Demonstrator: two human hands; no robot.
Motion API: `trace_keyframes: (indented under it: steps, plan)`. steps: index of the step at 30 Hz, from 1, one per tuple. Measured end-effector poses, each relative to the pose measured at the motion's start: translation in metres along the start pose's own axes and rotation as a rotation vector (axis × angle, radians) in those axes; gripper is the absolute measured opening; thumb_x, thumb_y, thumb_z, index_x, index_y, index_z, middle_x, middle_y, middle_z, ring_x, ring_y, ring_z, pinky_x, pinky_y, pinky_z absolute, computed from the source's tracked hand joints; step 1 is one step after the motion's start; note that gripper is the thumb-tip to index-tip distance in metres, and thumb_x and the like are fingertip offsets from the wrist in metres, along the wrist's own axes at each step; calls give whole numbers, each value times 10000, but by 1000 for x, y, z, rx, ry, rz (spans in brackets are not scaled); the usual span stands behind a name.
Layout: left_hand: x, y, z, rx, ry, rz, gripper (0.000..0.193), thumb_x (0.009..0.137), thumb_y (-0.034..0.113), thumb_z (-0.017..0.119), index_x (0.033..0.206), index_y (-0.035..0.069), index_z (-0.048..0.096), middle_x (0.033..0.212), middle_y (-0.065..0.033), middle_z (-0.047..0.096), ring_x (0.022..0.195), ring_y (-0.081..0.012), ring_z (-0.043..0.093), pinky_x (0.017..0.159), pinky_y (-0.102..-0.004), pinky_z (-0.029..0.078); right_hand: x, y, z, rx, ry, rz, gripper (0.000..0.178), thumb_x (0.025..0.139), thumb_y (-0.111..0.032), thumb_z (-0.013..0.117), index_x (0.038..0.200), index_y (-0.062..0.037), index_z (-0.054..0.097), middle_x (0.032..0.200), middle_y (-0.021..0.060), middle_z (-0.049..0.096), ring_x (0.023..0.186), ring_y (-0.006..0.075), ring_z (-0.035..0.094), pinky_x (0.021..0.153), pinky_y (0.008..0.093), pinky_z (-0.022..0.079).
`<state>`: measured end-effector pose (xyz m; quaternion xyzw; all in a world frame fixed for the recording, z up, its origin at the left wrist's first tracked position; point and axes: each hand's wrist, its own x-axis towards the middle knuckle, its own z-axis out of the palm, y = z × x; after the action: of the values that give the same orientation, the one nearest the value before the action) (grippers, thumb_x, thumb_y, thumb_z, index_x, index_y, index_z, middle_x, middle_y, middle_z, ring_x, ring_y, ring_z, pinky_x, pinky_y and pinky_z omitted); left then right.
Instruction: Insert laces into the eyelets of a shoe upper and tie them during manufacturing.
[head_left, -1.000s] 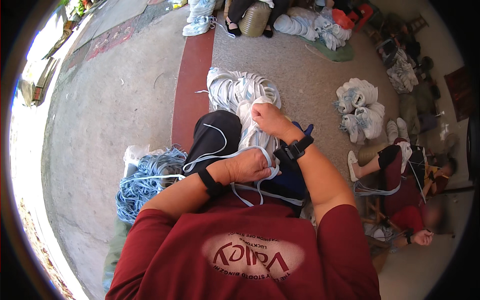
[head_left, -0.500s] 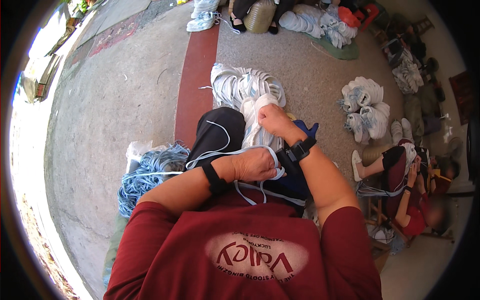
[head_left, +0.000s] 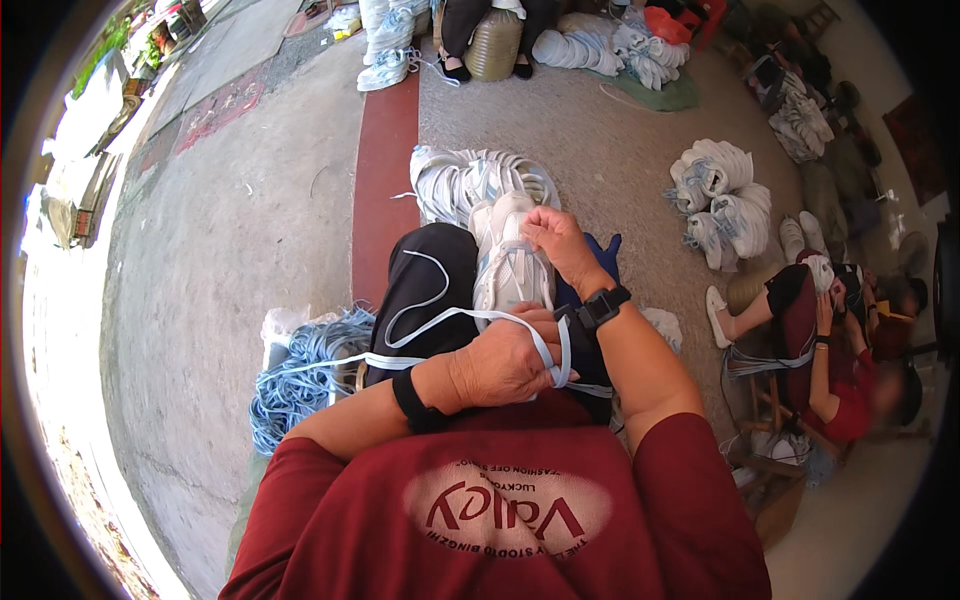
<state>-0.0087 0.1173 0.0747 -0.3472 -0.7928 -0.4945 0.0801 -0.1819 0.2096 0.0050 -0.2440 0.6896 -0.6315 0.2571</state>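
Note:
A white sneaker upper (head_left: 512,275) with light-blue trim lies over my lap, between my dark-trousered legs. My right hand (head_left: 562,245) is at its far right side, fingertips pinched together beside the tongue; what they hold is too small to make out. Closer to my body, my left hand (head_left: 508,358) is closed around a light-blue shoelace (head_left: 428,325). The lace loops around its fingers, and a loose end curls over my left knee. Just beyond the upper, a row of nested white uppers (head_left: 440,185) rests in front of my knees.
A tangled heap of light-blue laces (head_left: 300,385) sits by my left thigh. Bundled white uppers (head_left: 740,220) lie on the floor to the right. Beyond them a person in maroon (head_left: 850,390) sits working. Another seated person's legs (head_left: 462,40) and more uppers (head_left: 580,52) are at the far side.
My right hand has gone from a fist over the tongue to a pinch beside it, baring more of the upper. My left hand keeps hold of the lace. The view has shifted slightly.

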Motion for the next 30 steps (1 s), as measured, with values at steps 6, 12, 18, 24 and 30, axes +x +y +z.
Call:
trace_keyframes:
  steps: [6,12,18,24,30]
  plan:
    - [0,23,-7,486,93,-53,199,685,184,685,843,91,606,928,-93,527,784,-267,534,661,-365,448,-81,-12,-2,-580,-91,-391,154,763,-117,616,852,7,595,775,126,611,750,220,573,686,311,459]
    - [-4,32,-18,130,9,38,182,773,174,646,819,3,606,909,-157,558,742,-291,575,632,-351,465,-107,-31,17,-588,-168,-787,122,744,-110,624,803,-6,600,814,131,590,835,289,570,734,378,458]
    - [-85,55,-102,-905,623,15,469,848,375,589,517,102,400,619,-49,471,567,-139,443,489,-269,370,-150,-56,-50,-234,396,-422,273,791,-27,598,588,-39,416,568,3,349,517,122,329,519,268,272]
    - [-234,8,-115,-1254,1419,-9,469,941,373,423,562,112,328,559,-10,299,518,-143,364,454,-243,332,-209,31,-81,93,756,-279,237,767,-23,616,607,-36,443,577,-9,371,518,78,315,484,251,252]
    - [-443,-84,-73,-1014,1566,-1214,352,879,341,536,641,87,481,634,-90,539,523,-207,499,448,-303,404,-287,70,-173,-502,179,779,140,692,-83,665,732,2,561,643,64,566,585,212,545,549,352,417]
